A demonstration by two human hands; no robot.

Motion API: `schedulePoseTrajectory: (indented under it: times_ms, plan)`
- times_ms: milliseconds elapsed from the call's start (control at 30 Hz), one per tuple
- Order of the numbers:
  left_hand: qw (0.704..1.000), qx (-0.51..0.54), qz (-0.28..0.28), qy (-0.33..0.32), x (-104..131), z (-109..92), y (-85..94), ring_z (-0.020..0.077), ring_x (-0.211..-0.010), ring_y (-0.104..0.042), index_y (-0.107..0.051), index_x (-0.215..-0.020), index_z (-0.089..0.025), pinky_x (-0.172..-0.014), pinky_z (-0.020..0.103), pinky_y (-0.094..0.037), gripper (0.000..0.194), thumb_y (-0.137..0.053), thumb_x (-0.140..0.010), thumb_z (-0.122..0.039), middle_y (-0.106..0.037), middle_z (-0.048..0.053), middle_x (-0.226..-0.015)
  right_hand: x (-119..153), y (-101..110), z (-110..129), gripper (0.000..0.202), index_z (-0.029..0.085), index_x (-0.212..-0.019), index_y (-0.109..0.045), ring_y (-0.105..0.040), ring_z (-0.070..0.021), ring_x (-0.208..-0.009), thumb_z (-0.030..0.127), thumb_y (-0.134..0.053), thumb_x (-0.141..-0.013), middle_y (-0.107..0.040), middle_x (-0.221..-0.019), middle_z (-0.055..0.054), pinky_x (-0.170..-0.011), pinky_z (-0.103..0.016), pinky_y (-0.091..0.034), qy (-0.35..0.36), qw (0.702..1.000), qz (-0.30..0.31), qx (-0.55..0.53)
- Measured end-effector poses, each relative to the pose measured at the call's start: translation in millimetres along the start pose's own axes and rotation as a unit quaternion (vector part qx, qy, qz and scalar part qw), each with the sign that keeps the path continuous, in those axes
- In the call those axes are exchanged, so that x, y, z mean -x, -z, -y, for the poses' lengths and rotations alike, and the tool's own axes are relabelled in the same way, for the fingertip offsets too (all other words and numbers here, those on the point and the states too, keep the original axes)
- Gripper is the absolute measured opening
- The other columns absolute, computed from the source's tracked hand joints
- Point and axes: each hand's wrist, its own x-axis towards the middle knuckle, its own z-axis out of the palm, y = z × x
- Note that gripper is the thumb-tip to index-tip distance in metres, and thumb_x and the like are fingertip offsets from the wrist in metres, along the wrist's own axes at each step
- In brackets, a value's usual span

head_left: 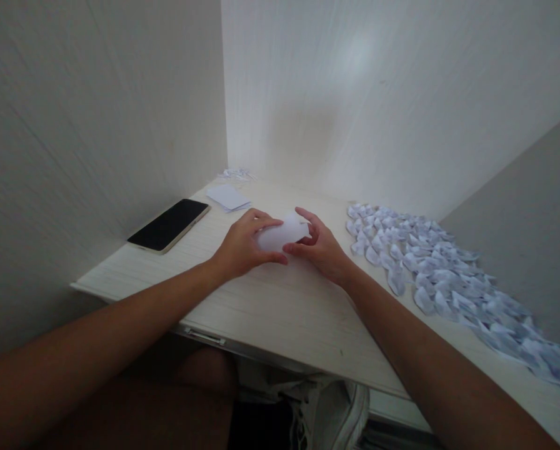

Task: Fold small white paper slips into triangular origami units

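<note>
A small piece of white paper, curved and partly hidden by fingers, is held between both hands above the middle of the tabletop. My left hand grips its left side, thumb below and fingers above. On its right side, my right hand pinches it between the thumb and curled fingers, with the index finger raised. To the right of my hands lies a wide spread of small folded white paper pieces. A short stack of flat white paper sheets rests behind my left hand.
A phone with a dark screen lies at the table's left edge. Thin paper scraps sit in the back corner by the walls. The white table has a drawer handle at its front. Below hangs a pale bag.
</note>
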Motion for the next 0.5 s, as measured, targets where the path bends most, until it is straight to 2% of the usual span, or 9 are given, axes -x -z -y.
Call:
schedulePoseTrajectory:
  times_ms: [67, 133, 233, 300, 400, 467, 500]
  plan:
    - [1.000, -0.019, -0.011, 0.005, -0.4, 0.1, 0.9, 0.0289, -0.110, -0.070, -0.083, -0.115, -0.025, -0.097, 0.050, -0.063, 0.073, -0.107, -0.050, -0.048, -0.071, 0.012, -0.121, 0.0, 0.3, -0.5, 0.095, 0.028, -0.141, -0.059, -0.075, -0.0178, -0.090, 0.028, -0.103, -0.056, -0.073, -0.121, -0.003, -0.085, -0.032, -0.062, 0.008, 1.000, 0.002, -0.002]
    - [1.000, -0.005, -0.018, 0.024, -1.0, 1.4, 1.6, 0.0293, -0.113, -0.070, -0.084, -0.109, -0.026, -0.097, 0.050, -0.062, 0.063, -0.106, -0.054, -0.046, -0.072, 0.012, -0.123, -0.2, 1.0, -1.1, 0.078, 0.027, -0.127, -0.067, -0.076, -0.0184, -0.091, 0.028, -0.103, -0.057, -0.075, -0.119, -0.003, -0.083, -0.032, -0.062, 0.013, 1.000, 0.006, 0.000]
    - [0.992, 0.079, -0.016, 0.095, -2.3, 5.5, 2.3, 0.0291, -0.109, -0.073, -0.085, -0.100, -0.023, -0.088, 0.046, -0.064, 0.042, -0.098, -0.067, -0.044, -0.077, 0.012, -0.120, -1.2, 3.5, -2.7, 0.056, 0.023, -0.110, -0.073, -0.076, -0.0186, -0.086, 0.031, -0.100, -0.062, -0.080, -0.101, -0.002, -0.081, -0.032, -0.061, -0.007, 1.000, 0.018, 0.004]
    - [0.977, 0.141, -0.023, 0.160, -3.2, 8.8, 2.9, 0.0276, -0.098, -0.076, -0.085, -0.098, -0.020, -0.083, 0.044, -0.064, 0.038, -0.095, -0.068, -0.042, -0.081, 0.012, -0.110, -2.9, 5.9, -4.5, 0.048, 0.021, -0.105, -0.077, -0.075, -0.0184, -0.084, 0.032, -0.098, -0.063, -0.082, -0.097, -0.004, -0.082, -0.033, -0.060, -0.027, 0.999, 0.026, 0.006]
    - [0.951, 0.188, -0.067, 0.237, -5.9, 14.9, 6.7, 0.0248, -0.080, -0.075, -0.085, -0.098, -0.017, -0.078, 0.043, -0.064, 0.041, -0.094, -0.065, -0.040, -0.082, 0.011, -0.092, -6.4, 9.9, -8.0, 0.039, 0.020, -0.097, -0.082, -0.075, -0.0191, -0.095, 0.029, -0.096, -0.062, -0.081, -0.122, -0.009, -0.088, -0.033, -0.059, -0.018, 1.000, 0.005, 0.023]
    - [0.938, 0.186, -0.118, 0.267, -10.3, 21.6, 13.6, 0.0240, -0.077, -0.074, -0.084, -0.097, -0.017, -0.078, 0.043, -0.064, 0.037, -0.092, -0.066, -0.036, -0.081, 0.010, -0.087, -8.6, 11.9, -10.2, 0.038, 0.021, -0.096, -0.084, -0.074, -0.0199, -0.106, 0.026, -0.095, -0.060, -0.074, -0.139, -0.010, -0.093, -0.034, -0.057, -0.011, 0.999, -0.023, 0.036]
    - [0.933, 0.175, -0.151, 0.276, -13.7, 26.0, 18.6, 0.0240, -0.078, -0.074, -0.084, -0.097, -0.017, -0.080, 0.044, -0.064, 0.035, -0.092, -0.067, -0.033, -0.081, 0.009, -0.087, -9.5, 12.7, -11.2, 0.039, 0.021, -0.098, -0.085, -0.073, -0.0199, -0.107, 0.026, -0.095, -0.060, -0.074, -0.141, -0.010, -0.093, -0.034, -0.057, -0.015, 0.998, -0.035, 0.040]
